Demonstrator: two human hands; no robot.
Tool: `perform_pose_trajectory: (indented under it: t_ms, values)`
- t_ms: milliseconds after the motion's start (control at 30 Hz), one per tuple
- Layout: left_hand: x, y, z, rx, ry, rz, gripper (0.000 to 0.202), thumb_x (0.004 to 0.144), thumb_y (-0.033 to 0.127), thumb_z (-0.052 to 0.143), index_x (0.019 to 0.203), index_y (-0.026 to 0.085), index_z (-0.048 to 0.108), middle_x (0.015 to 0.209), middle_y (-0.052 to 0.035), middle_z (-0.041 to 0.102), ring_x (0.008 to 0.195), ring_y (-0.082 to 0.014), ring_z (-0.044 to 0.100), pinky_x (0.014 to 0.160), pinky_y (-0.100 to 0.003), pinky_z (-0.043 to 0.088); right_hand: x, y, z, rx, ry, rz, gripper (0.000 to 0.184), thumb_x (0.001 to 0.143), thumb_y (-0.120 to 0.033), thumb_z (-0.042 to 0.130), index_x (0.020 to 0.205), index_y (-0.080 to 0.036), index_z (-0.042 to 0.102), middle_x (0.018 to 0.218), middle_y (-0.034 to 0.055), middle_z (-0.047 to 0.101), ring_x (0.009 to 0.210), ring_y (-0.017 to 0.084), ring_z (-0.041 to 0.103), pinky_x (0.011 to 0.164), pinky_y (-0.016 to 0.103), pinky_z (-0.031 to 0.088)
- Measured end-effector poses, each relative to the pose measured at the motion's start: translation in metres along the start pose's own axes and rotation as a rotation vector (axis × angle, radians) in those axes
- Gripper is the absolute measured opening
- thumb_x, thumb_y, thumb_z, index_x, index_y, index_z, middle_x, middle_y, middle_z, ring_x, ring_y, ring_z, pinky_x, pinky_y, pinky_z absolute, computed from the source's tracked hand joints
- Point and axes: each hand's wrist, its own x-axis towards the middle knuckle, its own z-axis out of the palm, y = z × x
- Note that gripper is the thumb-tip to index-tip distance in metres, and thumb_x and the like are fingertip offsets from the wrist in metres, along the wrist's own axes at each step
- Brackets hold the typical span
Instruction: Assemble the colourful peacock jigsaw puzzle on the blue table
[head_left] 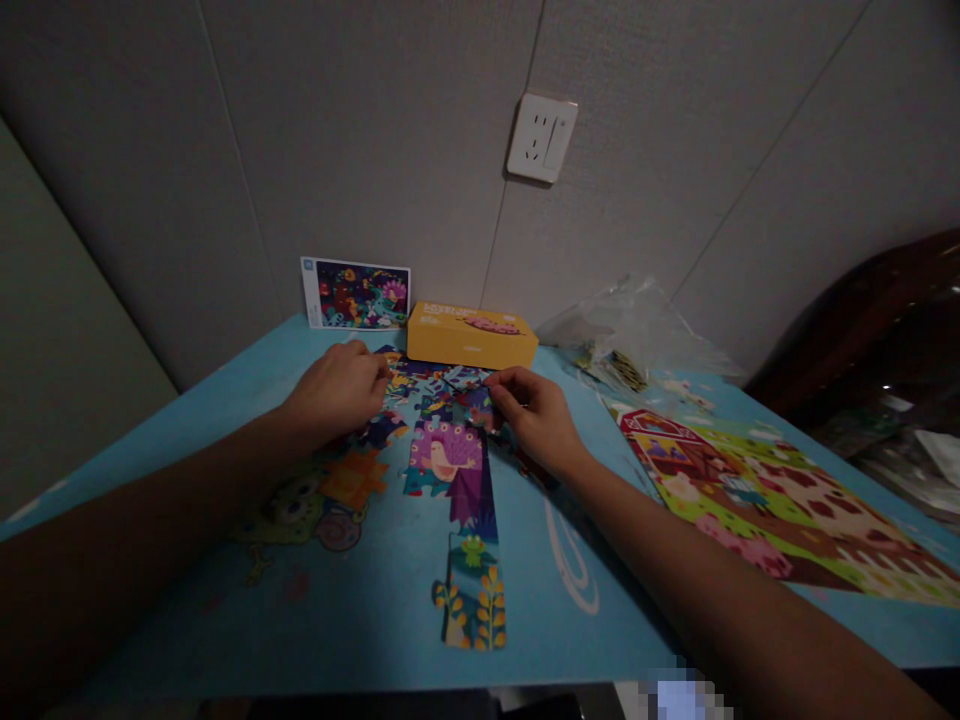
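Here, blue table (337, 640): holds up all these things.
Farm picture (765, 500): flat by the right edge.
Joined strip (472, 515): goes from the middle toward the near edge, with a pink bird, a frog and yellow plants.
Yellow box (472, 345): near the far edge, behind the loose pieces (439, 383).
Left hand (345, 388): fingers curled down by the pieces; I can't tell if it has one.
Right hand (541, 415): thumb and finger pinch a piece (480, 406) near the strip's far end.
Good fitting: match colors, keep it flat, press softly.
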Motion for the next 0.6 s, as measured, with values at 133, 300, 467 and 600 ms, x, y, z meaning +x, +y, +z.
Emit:
perform_pose_trajectory:
  t_ms: [133,300,467,600]
  values:
    - [-0.006,-0.002,-0.006,0.081,-0.126,-0.079,0.058,0.082,0.063,0.039,0.089,0.013,0.068,0.090,-0.0183,0.064,0.078,-0.0298,0.062,0.065,-0.037,0.047,0.000,0.004,0.002,-0.005,-0.058,-0.006,0.021,0.085,-0.033,0.052,0.091,-0.018,0.064,0.074,0.0013,0.063,0.059,0.012,0.056,0.056,0.023,0.043]
    - [-0.012,0.007,-0.017,0.080,-0.149,0.005,0.056,0.079,0.068,0.041,0.076,0.017,0.063,0.076,-0.0129,0.066,0.069,-0.0247,0.062,0.057,-0.030,0.043,-0.001,0.003,0.004,-0.005,-0.077,-0.005,0.021,0.084,-0.033,0.053,0.090,-0.017,0.064,0.072,0.0012,0.063,0.059,0.012,0.055,0.055,0.023,0.041]
    - [-0.014,0.011,-0.010,0.012,-0.200,0.162,0.038,0.075,0.055,0.057,0.079,0.018,0.061,0.081,-0.0096,0.066,0.076,-0.0242,0.061,0.062,-0.030,0.042,-0.001,0.000,0.005,-0.021,-0.116,-0.007,0.021,0.084,-0.032,0.053,0.090,-0.016,0.065,0.072,0.0018,0.064,0.060,0.012,0.054,0.054,0.022,0.040]
    - [-0.016,0.016,-0.004,-0.029,-0.180,0.296,0.023,0.081,0.040,0.054,0.076,0.018,0.060,0.082,-0.0080,0.063,0.078,-0.0218,0.059,0.066,-0.030,0.042,-0.002,0.002,0.006,-0.022,-0.139,0.010,0.021,0.084,-0.032,0.053,0.092,-0.017,0.065,0.071,0.0016,0.063,0.060,0.013,0.055,0.054,0.023,0.040]
